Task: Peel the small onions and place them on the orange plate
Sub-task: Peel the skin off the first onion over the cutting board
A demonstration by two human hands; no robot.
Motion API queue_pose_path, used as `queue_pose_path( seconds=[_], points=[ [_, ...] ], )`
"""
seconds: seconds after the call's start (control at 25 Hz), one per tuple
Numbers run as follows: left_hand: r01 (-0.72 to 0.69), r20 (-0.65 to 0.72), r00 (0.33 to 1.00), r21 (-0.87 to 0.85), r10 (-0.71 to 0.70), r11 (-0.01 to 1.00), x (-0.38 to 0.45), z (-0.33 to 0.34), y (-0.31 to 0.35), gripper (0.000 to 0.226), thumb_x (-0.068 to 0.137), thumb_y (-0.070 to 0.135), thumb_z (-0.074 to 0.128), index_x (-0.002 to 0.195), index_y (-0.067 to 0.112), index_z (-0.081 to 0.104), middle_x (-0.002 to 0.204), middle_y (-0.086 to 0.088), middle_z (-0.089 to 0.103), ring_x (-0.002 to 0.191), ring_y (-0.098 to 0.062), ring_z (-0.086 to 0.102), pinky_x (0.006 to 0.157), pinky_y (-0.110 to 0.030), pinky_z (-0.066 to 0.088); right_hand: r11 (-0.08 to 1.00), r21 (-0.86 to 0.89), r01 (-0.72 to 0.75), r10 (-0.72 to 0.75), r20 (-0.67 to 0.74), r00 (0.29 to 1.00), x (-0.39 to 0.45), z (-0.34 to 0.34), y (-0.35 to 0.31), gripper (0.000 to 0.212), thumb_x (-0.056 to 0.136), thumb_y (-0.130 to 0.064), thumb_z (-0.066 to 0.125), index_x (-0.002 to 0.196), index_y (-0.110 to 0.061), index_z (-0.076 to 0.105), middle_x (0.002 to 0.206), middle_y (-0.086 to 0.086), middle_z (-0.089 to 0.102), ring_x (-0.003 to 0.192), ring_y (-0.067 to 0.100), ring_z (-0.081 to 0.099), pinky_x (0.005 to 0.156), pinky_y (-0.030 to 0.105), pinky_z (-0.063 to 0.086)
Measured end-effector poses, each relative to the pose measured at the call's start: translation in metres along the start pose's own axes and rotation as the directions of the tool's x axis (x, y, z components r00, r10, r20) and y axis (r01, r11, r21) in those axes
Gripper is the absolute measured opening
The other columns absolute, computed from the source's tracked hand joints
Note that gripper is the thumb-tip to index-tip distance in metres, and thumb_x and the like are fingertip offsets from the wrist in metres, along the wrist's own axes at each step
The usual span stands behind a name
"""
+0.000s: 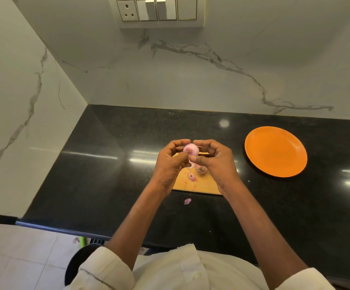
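Note:
A small pink onion (190, 149) is held up between both hands above a wooden cutting board (199, 185). My left hand (170, 162) pinches it from the left with curled fingers and thumb. My right hand (216, 160) grips it from the right, thumb under the onion. Below the hands, a second small onion (201, 169) lies on the board among pieces of pink peel (192, 176). The orange plate (275, 151) sits on the black counter to the right with nothing on it.
One scrap of peel (187, 201) lies on the black counter (107, 181) in front of the board. Marble walls close the counter at the back and left. The counter's front edge runs near my body, with tiled floor at lower left.

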State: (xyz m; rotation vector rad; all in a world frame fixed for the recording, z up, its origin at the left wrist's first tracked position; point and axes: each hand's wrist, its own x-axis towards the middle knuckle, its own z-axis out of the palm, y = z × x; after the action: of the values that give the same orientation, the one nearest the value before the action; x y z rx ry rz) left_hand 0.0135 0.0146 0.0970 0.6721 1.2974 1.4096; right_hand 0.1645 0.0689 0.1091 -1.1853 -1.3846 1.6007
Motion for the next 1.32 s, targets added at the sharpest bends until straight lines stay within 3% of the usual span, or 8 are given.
queue_pose_path(
  seconds=[0.24, 0.48, 0.64, 0.72, 0.84, 1.0, 1.2, 1.32],
  points=[
    [-0.005, -0.024, 1.000, 0.089, 0.008, 0.996, 0.012, -0.012, 0.002, 0.036, 0.080, 0.016, 0.076, 0.115, 0.010, 0.068, 0.107, -0.015, 0.070, 0.088, -0.023, 0.068, 0.068, -0.033, 0.057, 0.990, -0.131, 0.061, -0.060, 0.012, 0.998, 0.007, 0.015, 0.000, 0.035, 0.081, -0.003, 0.087, 0.110, -0.018, 0.075, 0.108, -0.008, 0.077, 0.100, 0.001, 0.072, 0.073, 0.013, 0.057],
    [0.036, -0.015, 0.999, 0.106, -0.035, 0.994, 0.021, -0.014, -0.001, 0.025, 0.090, -0.007, 0.071, 0.109, 0.010, 0.066, 0.088, -0.012, 0.070, 0.076, -0.019, 0.068, 0.066, -0.032, 0.055, 0.951, -0.283, 0.120, -0.117, 0.029, 0.993, 0.016, 0.016, 0.003, 0.030, 0.084, -0.004, 0.085, 0.106, -0.021, 0.072, 0.107, -0.009, 0.075, 0.102, 0.008, 0.071, 0.076, 0.020, 0.059],
    [0.106, -0.116, 0.988, -0.007, -0.107, 0.994, 0.030, -0.017, 0.008, 0.033, 0.094, -0.020, 0.054, 0.094, 0.010, 0.068, 0.089, -0.017, 0.071, 0.068, -0.019, 0.064, 0.059, -0.027, 0.055, 0.979, -0.192, 0.072, -0.078, -0.025, 0.997, 0.013, 0.016, 0.008, 0.022, 0.089, 0.000, 0.079, 0.106, -0.009, 0.069, 0.103, 0.001, 0.079, 0.096, 0.014, 0.075, 0.075, 0.025, 0.062],
    [0.095, -0.044, 0.994, -0.012, -0.096, 0.995, 0.029, -0.014, 0.016, 0.038, 0.095, -0.022, 0.044, 0.089, 0.007, 0.066, 0.086, -0.014, 0.068, 0.064, -0.016, 0.061, 0.057, -0.026, 0.056, 0.990, -0.133, 0.050, -0.062, -0.091, 0.994, 0.007, 0.016, 0.015, 0.020, 0.091, 0.007, 0.074, 0.105, -0.005, 0.067, 0.099, 0.007, 0.079, 0.091, 0.022, 0.078, 0.076, 0.036, 0.064],
    [0.014, 0.078, 0.997, 0.132, -0.025, 0.991, 0.010, 0.003, 0.015, 0.027, 0.098, -0.018, 0.047, 0.099, 0.001, 0.065, 0.094, -0.019, 0.070, 0.065, -0.018, 0.065, 0.062, -0.030, 0.060, 0.971, -0.199, 0.131, -0.156, -0.117, 0.981, -0.002, 0.022, 0.014, 0.041, 0.084, 0.020, 0.065, 0.107, -0.014, 0.069, 0.107, 0.001, 0.073, 0.102, 0.018, 0.072, 0.078, 0.037, 0.064],
    [0.020, 0.052, 0.998, 0.008, -0.021, 1.000, 0.002, 0.004, 0.014, 0.020, 0.105, -0.001, 0.054, 0.118, 0.000, 0.069, 0.110, -0.028, 0.073, 0.078, -0.024, 0.068, 0.067, -0.033, 0.061, 0.982, -0.166, 0.091, -0.117, -0.157, 0.981, -0.010, 0.034, 0.006, 0.062, 0.087, 0.021, 0.055, 0.125, -0.025, 0.073, 0.122, -0.004, 0.069, 0.111, 0.018, 0.070, 0.081, 0.035, 0.066],
    [-0.042, 0.084, 0.996, 0.036, 0.039, 0.998, -0.009, -0.012, 0.010, 0.033, 0.099, 0.018, 0.076, 0.131, 0.012, 0.070, 0.120, -0.015, 0.077, 0.097, -0.026, 0.076, 0.086, -0.041, 0.063, 0.962, -0.269, 0.051, -0.076, -0.083, 0.994, -0.010, 0.023, -0.008, 0.051, 0.095, 0.004, 0.069, 0.137, -0.024, 0.068, 0.128, -0.003, 0.065, 0.103, 0.003, 0.069, 0.076, 0.015, 0.059],
    [-0.052, 0.023, 0.998, 0.000, 0.052, 0.999, -0.011, -0.022, 0.009, 0.038, 0.095, 0.012, 0.078, 0.132, 0.008, 0.071, 0.118, -0.015, 0.079, 0.101, -0.031, 0.077, 0.090, -0.042, 0.064, 0.999, -0.041, 0.011, -0.011, -0.006, 1.000, -0.019, 0.021, -0.013, 0.040, 0.097, -0.007, 0.073, 0.134, -0.021, 0.071, 0.121, -0.001, 0.072, 0.095, 0.008, 0.075, 0.075, 0.019, 0.060]
  ],
)
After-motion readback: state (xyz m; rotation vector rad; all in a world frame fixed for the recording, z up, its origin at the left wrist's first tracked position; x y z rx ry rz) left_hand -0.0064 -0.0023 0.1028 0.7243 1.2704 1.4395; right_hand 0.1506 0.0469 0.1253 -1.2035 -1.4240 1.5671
